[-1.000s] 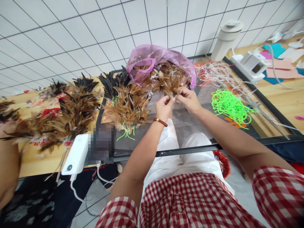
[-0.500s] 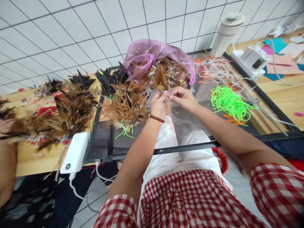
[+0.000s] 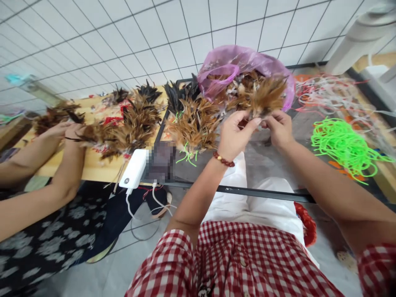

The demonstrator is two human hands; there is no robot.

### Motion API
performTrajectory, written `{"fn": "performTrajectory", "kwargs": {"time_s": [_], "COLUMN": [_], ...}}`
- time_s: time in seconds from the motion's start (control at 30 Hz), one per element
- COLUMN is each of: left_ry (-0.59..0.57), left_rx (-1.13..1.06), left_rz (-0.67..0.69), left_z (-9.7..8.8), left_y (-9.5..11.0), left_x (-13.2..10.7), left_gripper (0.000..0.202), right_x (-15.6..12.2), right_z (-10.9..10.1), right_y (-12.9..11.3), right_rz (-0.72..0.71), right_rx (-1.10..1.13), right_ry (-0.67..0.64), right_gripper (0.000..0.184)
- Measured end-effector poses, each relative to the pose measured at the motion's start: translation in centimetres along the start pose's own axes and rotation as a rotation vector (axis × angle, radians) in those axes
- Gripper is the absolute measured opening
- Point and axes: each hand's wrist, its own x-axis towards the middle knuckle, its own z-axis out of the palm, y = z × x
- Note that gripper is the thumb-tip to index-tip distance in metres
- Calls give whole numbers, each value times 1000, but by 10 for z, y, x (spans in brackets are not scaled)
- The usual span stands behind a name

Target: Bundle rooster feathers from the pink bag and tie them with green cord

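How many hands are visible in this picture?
4: the person's left hand and right hand, at brown feathers; and a co-worker's two hands, farther left, close together, partly hidden.

Seemingly bare strip [image 3: 300,128] between right hand [image 3: 281,128] and obstructing green cords [image 3: 343,144]

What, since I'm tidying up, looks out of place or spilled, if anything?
The power bank sits at the edge of the table, its cable dangling below, so it might get tugged off. The pale cords sprawl in a loose tangle. Nothing looks plainly damaged.
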Motion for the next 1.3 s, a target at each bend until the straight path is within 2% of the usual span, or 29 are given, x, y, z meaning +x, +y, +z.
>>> {"fn": "performTrajectory", "kwargs": {"time_s": [0.07, 0.13, 0.23, 0.3, 0.4, 0.53, 0.63, 0.73, 0.83, 0.9, 0.93, 0.97, 1.0, 1.07, 1.13, 1.17, 1.23, 1.3], "left_ry": [72, 204, 454, 572, 526, 311, 163, 119, 88, 101, 113, 76, -18, -295, -429, -426, -323, -263], "left_rx": [101, 230, 474, 658, 904, 1144, 1272, 1349, 1407, 1431, 1410, 1350, 1276, 1173, 1137, 1148, 1205, 1237], "left_rz": [29, 69, 122, 102, -24, -189, -275, -287, -298, -239, -161, -65, 27, 125, 127, 130, 107, 48], "left_z": [-27, -65, -124, -154, -171, -161, -155, -156, -155, -145, -137, -127, -115, -91, -74, -70, -68, -68], "left_y": [13, 19, 14, 8, -2, -12, -17, -15, -2, 8, 12, 13, 11, 1, -15, -22, -31, -33], "left_x": [-25, -49, -71, -77, -80, -79, -69, -53, -43, -46, -49, -53, -57, -60, -55, -49, -34, -20], "left_gripper": [18, 24, 33, 29, 24, 25, 19, 14, 15, 15, 15, 16, 16, 17, 23, 26, 35, 39], "right_x": [0, -1, -3, -3, -3, -2, -3, -4, -4, -4, -4, -3, -3, -3, -4, -4, -5, -4], "right_z": [1, 3, 5, 5, 5, 5, 6, 7, 8, 8, 8, 8, 7, 7, 6, 6, 6, 5], "right_y": [0, -2, -5, -5, -4, -4, -7, -11, -13, -11, -11, -10, -9, -7, -6, -5, -3, -1], "right_rz": [11, 24, 37, 35, 26, 24, 47, 78, 85, 79, 75, 72, 69, 60, 37, 22, -4, -25], "right_rx": [-15, -44, -61, -64, -74, -102, -127, -145, -139, -123, -117, -114, -111, -115, -125, -130, -131, -120], "right_ry": [17, 45, 90, 103, 105, 108, 107, 99, 94, 91, 89, 87, 86, 87, 89, 89, 83, 74], "right_gripper": [42, 38, 32, 28, 21, 19, 21, 23, 24, 22, 21, 21, 21, 21, 20, 19, 18, 18]}}
